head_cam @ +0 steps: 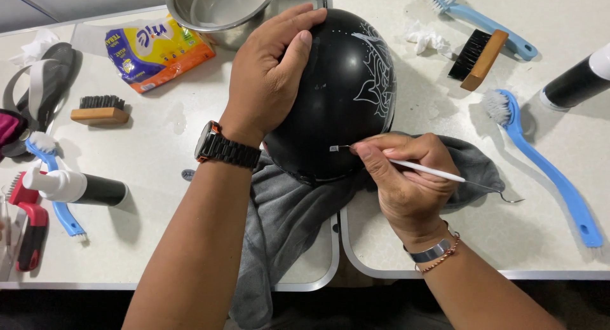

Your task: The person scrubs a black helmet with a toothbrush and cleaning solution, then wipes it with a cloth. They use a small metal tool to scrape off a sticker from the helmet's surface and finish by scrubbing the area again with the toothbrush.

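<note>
Tabletop helmet (346,95) between both hands

**Hands: one flat, one pinching**

Left hand (270,75): palm down, fingers together and spread flat, thumb angled right, wrist extended; forearm enters from the bottom edge, rising rightward. Right hand (406,177): fingers curled into a tight pen-style pinch, fingertips (363,149) pointing left; forearm enters from the bottom right corner.
</note>
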